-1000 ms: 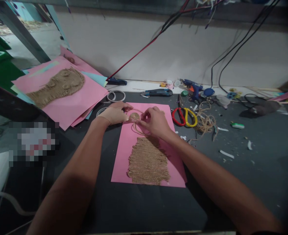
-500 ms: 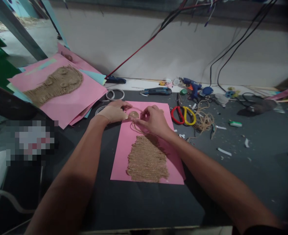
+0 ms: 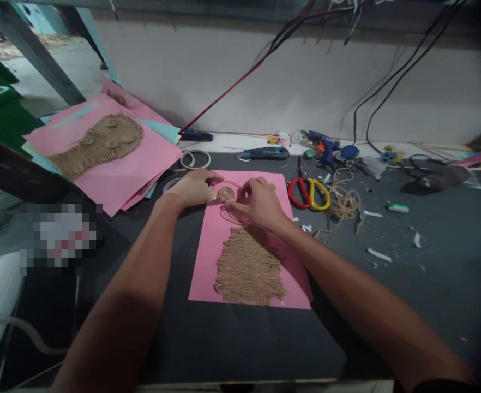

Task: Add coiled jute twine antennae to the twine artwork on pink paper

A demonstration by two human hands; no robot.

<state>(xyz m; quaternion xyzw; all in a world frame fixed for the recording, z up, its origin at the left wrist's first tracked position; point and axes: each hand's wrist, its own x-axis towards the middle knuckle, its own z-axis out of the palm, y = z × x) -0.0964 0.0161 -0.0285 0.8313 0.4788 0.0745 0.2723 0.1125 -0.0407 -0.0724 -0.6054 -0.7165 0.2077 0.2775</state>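
Observation:
A pink sheet (image 3: 205, 262) lies on the dark table, its lower part covered by rows of brown twine (image 3: 248, 267). Above those rows sits a small twine coil (image 3: 226, 193), with loose loops of cord around it. My left hand (image 3: 195, 187), with a pale covering over its back, is at the coil's left, fingers closed on the cord. At the coil's right, my right hand (image 3: 259, 202) pinches the cord between thumb and fingers.
Red and yellow scissors (image 3: 309, 194) and tangled twine (image 3: 344, 202) lie right of the sheet. Behind are a blue cutter (image 3: 263, 153) and a glue gun (image 3: 326, 147). Tape rings (image 3: 199, 159) and stacked pink sheets (image 3: 118, 177) lie to the left.
The whole view has shifted slightly, so things appear a little further right. Both hands stay around the coil, with only slight finger movement.

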